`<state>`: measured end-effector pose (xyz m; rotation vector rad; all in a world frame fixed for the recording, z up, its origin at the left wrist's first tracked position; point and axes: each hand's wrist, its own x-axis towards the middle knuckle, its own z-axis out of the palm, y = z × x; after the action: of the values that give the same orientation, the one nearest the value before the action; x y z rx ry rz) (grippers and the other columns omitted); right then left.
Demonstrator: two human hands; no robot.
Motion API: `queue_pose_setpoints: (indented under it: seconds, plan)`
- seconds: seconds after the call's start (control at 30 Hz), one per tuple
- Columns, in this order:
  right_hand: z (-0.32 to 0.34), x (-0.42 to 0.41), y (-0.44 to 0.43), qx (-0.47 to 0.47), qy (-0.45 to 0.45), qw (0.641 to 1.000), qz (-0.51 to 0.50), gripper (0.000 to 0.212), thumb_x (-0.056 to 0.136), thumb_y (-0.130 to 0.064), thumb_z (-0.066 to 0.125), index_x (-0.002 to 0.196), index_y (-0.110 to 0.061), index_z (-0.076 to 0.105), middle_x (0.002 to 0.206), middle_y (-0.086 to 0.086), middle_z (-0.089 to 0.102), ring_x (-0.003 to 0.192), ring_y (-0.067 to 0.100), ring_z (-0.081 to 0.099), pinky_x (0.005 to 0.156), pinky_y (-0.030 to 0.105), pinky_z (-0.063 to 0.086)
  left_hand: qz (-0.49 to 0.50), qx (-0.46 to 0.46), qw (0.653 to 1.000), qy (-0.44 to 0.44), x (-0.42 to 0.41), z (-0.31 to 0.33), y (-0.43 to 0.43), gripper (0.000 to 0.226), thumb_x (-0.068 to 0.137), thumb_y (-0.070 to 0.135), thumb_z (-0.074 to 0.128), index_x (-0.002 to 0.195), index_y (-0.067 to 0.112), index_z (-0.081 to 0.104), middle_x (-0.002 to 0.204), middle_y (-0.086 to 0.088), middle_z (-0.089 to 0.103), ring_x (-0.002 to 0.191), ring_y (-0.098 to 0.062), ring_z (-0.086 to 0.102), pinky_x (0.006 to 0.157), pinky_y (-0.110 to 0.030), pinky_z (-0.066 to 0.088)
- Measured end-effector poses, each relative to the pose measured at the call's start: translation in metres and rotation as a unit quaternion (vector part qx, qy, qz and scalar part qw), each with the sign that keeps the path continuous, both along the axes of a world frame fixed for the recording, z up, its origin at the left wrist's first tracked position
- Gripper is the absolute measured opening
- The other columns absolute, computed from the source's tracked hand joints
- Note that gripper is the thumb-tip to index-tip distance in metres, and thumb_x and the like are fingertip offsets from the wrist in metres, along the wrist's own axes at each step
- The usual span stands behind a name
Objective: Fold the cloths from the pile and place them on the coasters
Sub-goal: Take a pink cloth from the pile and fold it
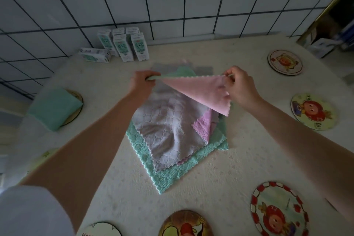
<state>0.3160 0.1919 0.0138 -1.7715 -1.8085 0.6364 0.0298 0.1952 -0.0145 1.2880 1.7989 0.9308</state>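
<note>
Pinching the top corners of a pink cloth (203, 92), both hands hold it stretched in the air above the pile (172, 136). The right hand (240, 87) nips its corner between thumb and fingertips; the left hand (142, 83) is curled shut around the other corner, bunched together with a bit of green fabric. The cloth hangs slanted, its lower point drooping over the pile's right side.

The pile lies in the middle of the table (239, 151): a grey cloth (166, 130) on top, a pink one peeking out at its right, a green cloth (172, 174) underneath.

Left of the pile, a folded green cloth (53, 107) sits on a coaster (77, 99). Right of the pile lie 2 bare coasters (285, 62) (314, 114); nearer the person are 3 more (278, 210) (185, 224) (101, 230). Behind the pile, against the tiled wall (172, 5), stand small cartons (122, 44), 1 lying flat.
</note>
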Motion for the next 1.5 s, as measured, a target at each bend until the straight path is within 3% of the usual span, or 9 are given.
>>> queue_pose_setpoints:
  seconds: [0.13, 0.33, 0.63, 0.77, 0.9, 1.03, 1.13, 1.37, 1.5]
  plan:
    - [0.027, -0.02, 0.006, 0.038, 0.058, 0.997, 0.018, 0.009, 0.093, -0.013, 0.051, 0.098, -0.009, 0.058, 0.097, 0.008, 0.068, 0.086, 0.023, 0.066, 0.079, 0.033, 0.052, 0.045, 0.072, 0.996, 0.039, -0.016, 0.038, -0.004, 0.034, 0.086, -0.007, 0.053, 0.108, 0.013, 0.07, 0.114, -0.011, 0.066, 0.093, -0.021, 0.058, 0.077, -0.028, 0.052]
    - [0.066, -0.075, -0.016, 0.116, 0.075, 0.987, 0.087, 0.013, 0.088, -0.004, 0.056, 0.1, -0.005, 0.061, 0.098, 0.003, 0.066, 0.087, 0.011, 0.059, 0.067, -0.003, 0.036, 0.076, 0.144, 0.98, 0.115, -0.075, 0.088, -0.042, 0.034, 0.087, -0.002, 0.048, 0.108, 0.012, 0.071, 0.107, -0.012, 0.069, 0.094, -0.032, 0.064, 0.066, -0.02, 0.043]
    - [0.069, -0.183, -0.115, 0.141, 0.011, 0.973, 0.18, 0.031, 0.083, 0.005, 0.053, 0.104, -0.011, 0.069, 0.101, 0.005, 0.072, 0.09, 0.016, 0.066, 0.08, 0.027, 0.052, 0.102, 0.168, 0.961, 0.197, -0.191, 0.105, -0.174, 0.035, 0.084, -0.003, 0.05, 0.105, 0.013, 0.072, 0.111, -0.006, 0.069, 0.102, -0.017, 0.061, 0.087, -0.018, 0.043]
    - [0.042, -0.214, -0.178, 0.136, -0.038, 0.968, 0.207, 0.028, 0.084, 0.0, 0.058, 0.107, -0.011, 0.069, 0.099, 0.006, 0.073, 0.081, 0.015, 0.067, 0.07, 0.016, 0.043, 0.095, 0.142, 0.966, 0.197, -0.228, 0.082, -0.249, 0.037, 0.082, -0.007, 0.053, 0.108, 0.013, 0.071, 0.118, -0.006, 0.066, 0.102, -0.015, 0.058, 0.09, -0.018, 0.042]
    - [0.0, -0.229, -0.252, 0.104, -0.043, 0.974, 0.198, 0.027, 0.082, 0.0, 0.062, 0.108, -0.006, 0.069, 0.094, 0.014, 0.073, 0.082, 0.028, 0.069, 0.072, 0.021, 0.042, 0.046, 0.109, 0.972, 0.201, -0.254, 0.039, -0.327, 0.041, 0.078, -0.012, 0.057, 0.105, 0.014, 0.072, 0.116, -0.004, 0.067, 0.1, -0.018, 0.062, 0.09, -0.023, 0.047]
    - [-0.038, -0.226, -0.328, 0.009, -0.089, 0.965, 0.246, 0.032, 0.089, -0.005, 0.057, 0.12, -0.009, 0.062, 0.105, 0.006, 0.071, 0.071, -0.003, 0.059, 0.069, 0.006, 0.043, 0.001, 0.084, 0.978, 0.189, -0.261, -0.005, -0.4, 0.044, 0.068, -0.024, 0.057, 0.099, 0.003, 0.073, 0.111, -0.013, 0.067, 0.102, -0.026, 0.063, 0.093, -0.003, 0.035]
    - [-0.061, -0.214, -0.373, -0.025, -0.129, 0.956, 0.261, 0.032, 0.09, -0.008, 0.058, 0.119, -0.017, 0.063, 0.107, -0.002, 0.071, 0.076, 0.001, 0.067, 0.074, 0.02, 0.056, -0.048, 0.061, 0.975, 0.207, -0.262, -0.035, -0.444, 0.044, 0.067, -0.024, 0.061, 0.098, 0.004, 0.074, 0.113, -0.018, 0.067, 0.109, -0.03, 0.062, 0.102, -0.023, 0.035]
    - [-0.081, -0.198, -0.416, -0.05, -0.165, 0.952, 0.254, 0.021, 0.081, -0.007, 0.068, 0.099, -0.018, 0.072, 0.086, 0.0, 0.07, 0.069, 0.009, 0.066, 0.063, 0.017, 0.049, -0.085, 0.036, 0.982, 0.163, -0.255, -0.07, -0.505, 0.052, 0.058, -0.027, 0.061, 0.094, 0.007, 0.075, 0.103, -0.011, 0.069, 0.105, -0.017, 0.062, 0.098, -0.004, 0.033]
    - [-0.081, -0.202, -0.398, -0.124, -0.07, 0.971, 0.195, 0.014, 0.083, -0.014, 0.068, 0.095, -0.022, 0.07, 0.082, -0.016, 0.066, 0.068, 0.001, 0.063, 0.06, 0.016, 0.051, -0.031, -0.081, 0.992, 0.09, -0.264, -0.066, -0.49, 0.032, 0.075, -0.007, 0.069, 0.091, 0.02, 0.076, 0.09, 0.006, 0.071, 0.081, -0.011, 0.065, 0.072, -0.001, 0.042]
